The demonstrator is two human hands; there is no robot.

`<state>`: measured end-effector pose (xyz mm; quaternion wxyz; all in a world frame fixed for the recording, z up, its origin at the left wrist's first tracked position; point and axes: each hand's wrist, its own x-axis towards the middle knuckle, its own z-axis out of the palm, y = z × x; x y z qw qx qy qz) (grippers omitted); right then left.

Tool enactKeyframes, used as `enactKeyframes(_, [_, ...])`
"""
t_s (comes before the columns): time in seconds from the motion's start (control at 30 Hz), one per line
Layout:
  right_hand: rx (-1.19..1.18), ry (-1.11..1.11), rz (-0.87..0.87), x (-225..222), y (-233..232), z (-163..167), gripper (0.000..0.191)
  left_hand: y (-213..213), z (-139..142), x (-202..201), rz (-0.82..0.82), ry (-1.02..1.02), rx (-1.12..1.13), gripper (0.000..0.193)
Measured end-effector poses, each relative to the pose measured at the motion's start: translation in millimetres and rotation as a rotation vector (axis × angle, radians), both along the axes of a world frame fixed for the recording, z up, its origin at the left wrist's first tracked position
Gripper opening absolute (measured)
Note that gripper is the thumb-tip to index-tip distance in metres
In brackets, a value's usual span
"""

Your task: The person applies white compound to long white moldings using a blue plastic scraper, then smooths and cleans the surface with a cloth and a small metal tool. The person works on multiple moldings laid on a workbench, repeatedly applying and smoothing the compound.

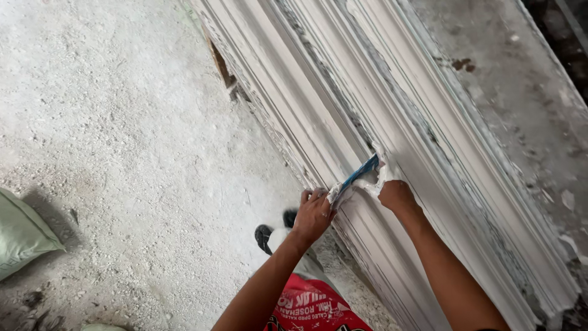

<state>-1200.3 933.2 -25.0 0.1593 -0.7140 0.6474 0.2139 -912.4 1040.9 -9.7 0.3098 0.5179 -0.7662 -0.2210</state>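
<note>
Left hand (pixel 313 214) and right hand (pixel 395 194), fingers grasping a blue scraper blade (pixel 360 174), press it across the white plaster moulding (pixel 343 98) near its front edge.

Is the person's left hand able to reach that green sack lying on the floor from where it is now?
Probably not without letting go. The left hand grips one end of the blue scraper against the white moulding, while the green sack lies far off across the floor, nothing between.

white ridged moulding (pixel 392 122), blue scraper (pixel 361 173), red shirt (pixel 312 309)
</note>
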Motion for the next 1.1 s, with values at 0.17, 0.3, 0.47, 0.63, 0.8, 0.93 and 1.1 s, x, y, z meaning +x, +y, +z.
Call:
enactKeyframes(0.17, [-0.226, -0.323, -0.032, -39, 62, 4, 0.033, 57, -11, -49, -0.006, -0.008, 0.012, 0.049])
enactKeyframes(0.3, [-0.077, -0.039, 0.013, -78, 112, 13, 0.019, 103, -14, -96, 0.007, 0.031, -0.019, 0.058])
enactKeyframes(0.47, [-0.166, -0.184, -0.054, -135, 187, 9, 0.019, 177, -30, -164, 0.006, 0.021, -0.053, 0.055])
enactKeyframes(0.63, [-0.142, -0.166, 0.011, -222, 281, -2, 0.020, 271, -43, -250, 0.030, 0.028, -0.111, 0.050])
enactKeyframes(0.8, [-0.199, -0.265, -0.063, -276, 363, 1, 0.021, 342, -18, -296, -0.025, 0.000, -0.045, 0.051])
enactKeyframes(0.93, [-0.019, -0.181, -0.076, -328, 424, 22, 0.019, 397, -4, -344, -0.086, -0.010, 0.033, 0.046])
enactKeyframes(1.1, [-0.072, -0.347, -0.215, -358, 484, 81, 0.066, 453, -3, -393, -0.181, -0.041, 0.109, 0.040])
